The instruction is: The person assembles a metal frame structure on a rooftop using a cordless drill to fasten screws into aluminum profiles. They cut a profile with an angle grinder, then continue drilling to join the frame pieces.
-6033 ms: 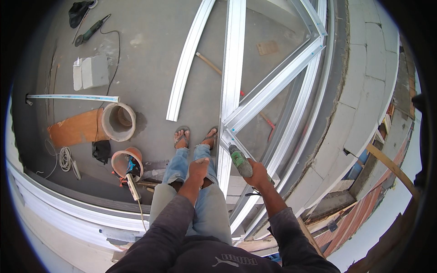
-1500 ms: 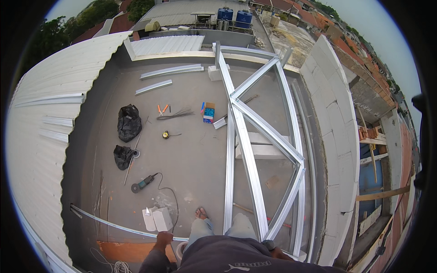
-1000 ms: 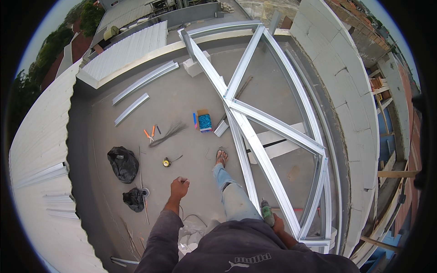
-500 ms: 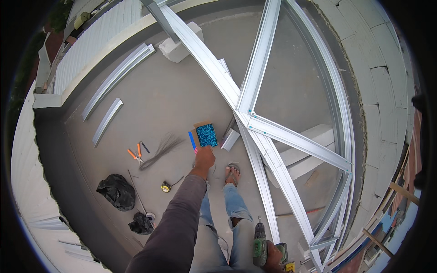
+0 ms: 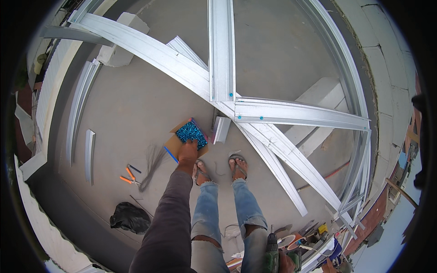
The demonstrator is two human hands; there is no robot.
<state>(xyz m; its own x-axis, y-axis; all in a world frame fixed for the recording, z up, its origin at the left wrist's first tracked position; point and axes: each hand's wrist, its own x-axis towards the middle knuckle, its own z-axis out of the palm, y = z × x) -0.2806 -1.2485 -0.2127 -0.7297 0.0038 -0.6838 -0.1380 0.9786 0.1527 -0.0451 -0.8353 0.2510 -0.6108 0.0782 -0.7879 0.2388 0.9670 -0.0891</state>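
Note:
My left hand reaches down into an open cardboard box on the floor. Small blue-headed screws fill the box, and my bent fingers close among them; the fingertips are partly hidden. At the lower edge, beside my right leg, my right hand grips a green and black cordless drill, its chuck toward the far side. Just right of the box lies a short metal channel piece. Above it, long metal channels cross and join with blue-headed screws, as at the angled channel.
Orange-handled pliers and a bundle of thin wire lie left of the box. A black plastic bag sits nearer. Pale blocks lie under the frame, and loose channels rest along the left wall.
The view has turned and shifted, so the frame appears rotated. My left hand has gone from the box's near edge in among the screws. The drill stays in my right hand.

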